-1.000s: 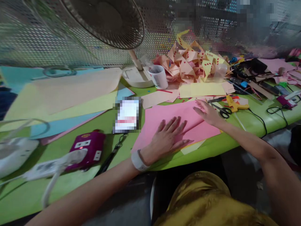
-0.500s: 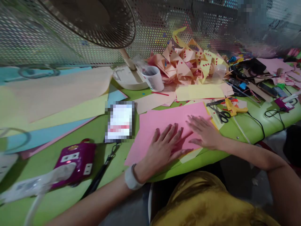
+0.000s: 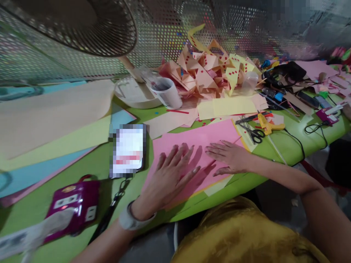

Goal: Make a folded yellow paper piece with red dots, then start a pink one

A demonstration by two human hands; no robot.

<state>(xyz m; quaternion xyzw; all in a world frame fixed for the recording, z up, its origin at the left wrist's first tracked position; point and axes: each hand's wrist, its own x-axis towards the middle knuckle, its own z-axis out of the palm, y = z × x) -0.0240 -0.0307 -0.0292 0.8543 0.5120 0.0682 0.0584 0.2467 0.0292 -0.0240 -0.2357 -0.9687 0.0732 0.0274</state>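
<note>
Fingers of both hands lie spread and flat, grasping nothing: the left hand (image 3: 168, 177) and the right hand (image 3: 229, 157) press on one pink paper sheet (image 3: 192, 140) at the near edge of the green counter (image 3: 276, 149). Beyond the right fingers lie one pair of scissors (image 3: 253, 133) and one yellow glue gun (image 3: 267, 126). Farther back, one white cup (image 3: 167, 94) holds something too blurred to name, beside a heap of folded paper shapes (image 3: 208, 71). One fan (image 3: 82, 22) stands before a perforated metal wall (image 3: 175, 33).

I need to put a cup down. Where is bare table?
Bare green table lies between the blue paper, phone and purple box. The far side is crowded with folded paper, scissors and cables.
</note>
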